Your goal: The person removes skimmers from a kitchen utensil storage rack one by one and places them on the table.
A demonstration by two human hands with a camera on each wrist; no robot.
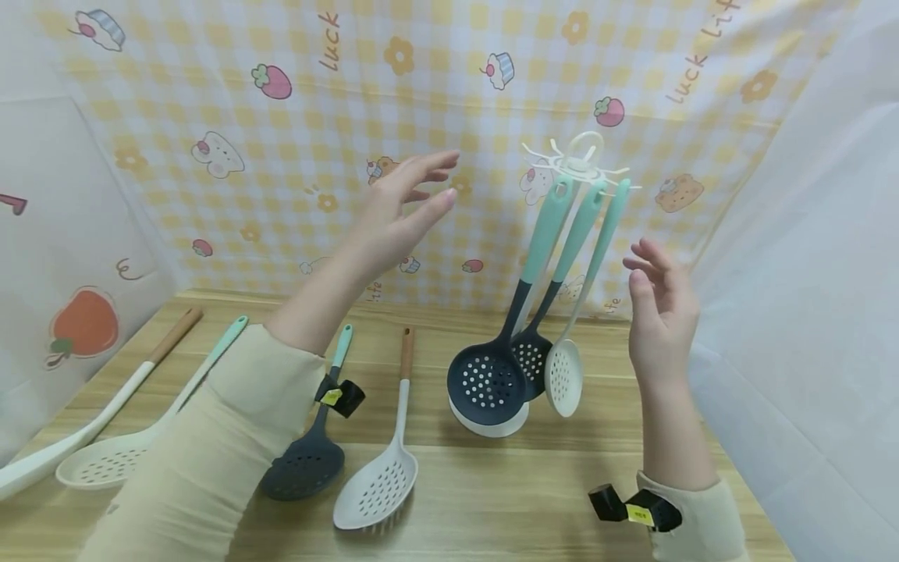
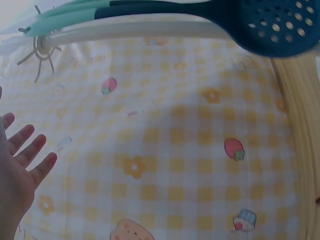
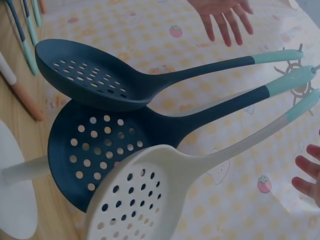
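Note:
A white utensil stand (image 1: 577, 165) with radiating hooks carries three perforated utensils with mint handles. Hanging at its front left is a dark skimmer (image 1: 487, 384). Behind that one hangs a second dark perforated utensil (image 1: 531, 361), partly hidden, and at the right a cream skimmer (image 1: 564, 378). My left hand (image 1: 403, 209) is raised to the left of the stand, fingers extended, holding nothing. To the right of the hanging utensils, my right hand (image 1: 662, 316) is up with fingers loosely bent and nothing in them. Both hands are apart from the stand. The right wrist view shows the skimmers' holes closely.
On the wooden table (image 1: 492, 492) at the left lie a white skimmer with a brown handle (image 1: 379, 485), a dark slotted turner (image 1: 305, 467), a cream skimmer (image 1: 108, 460) and a white utensil with a brown handle (image 1: 84, 429). A checked cloth (image 1: 435, 101) hangs behind.

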